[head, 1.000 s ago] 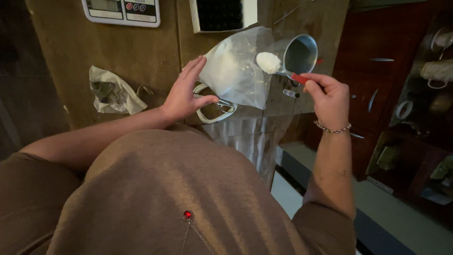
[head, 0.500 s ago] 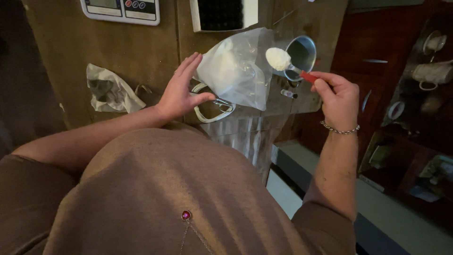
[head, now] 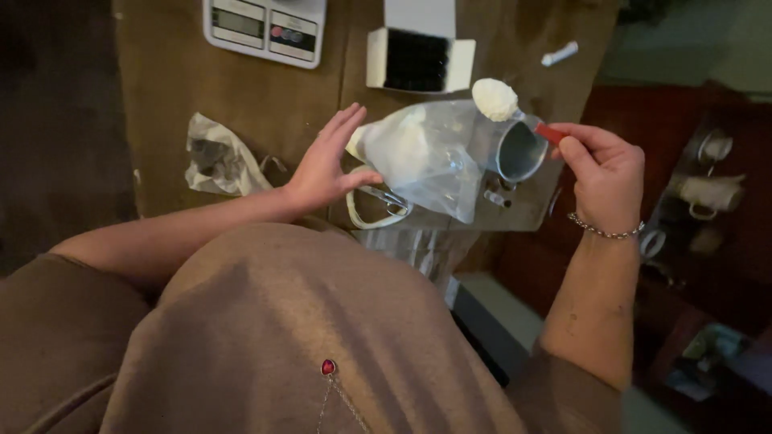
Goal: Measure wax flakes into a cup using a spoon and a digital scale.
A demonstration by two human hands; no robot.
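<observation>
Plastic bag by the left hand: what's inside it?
The clear plastic bag holds white powder, heaped toward the left hand. A metal cup sits behind its right edge. Whatever lies under the bag is covered.

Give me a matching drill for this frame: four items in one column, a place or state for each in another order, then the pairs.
Things
1. spoon
2. plastic bag
3. kitchen scale
4. metal cup

Places or states
A. at the far edge of the table, left of the open box
B. heaped with white powder, held in the right hand
C. clear, part full of white powder, beside the left hand
D. just below the raised spoon

Pairs: 1-B, 2-C, 3-A, 4-D
</observation>
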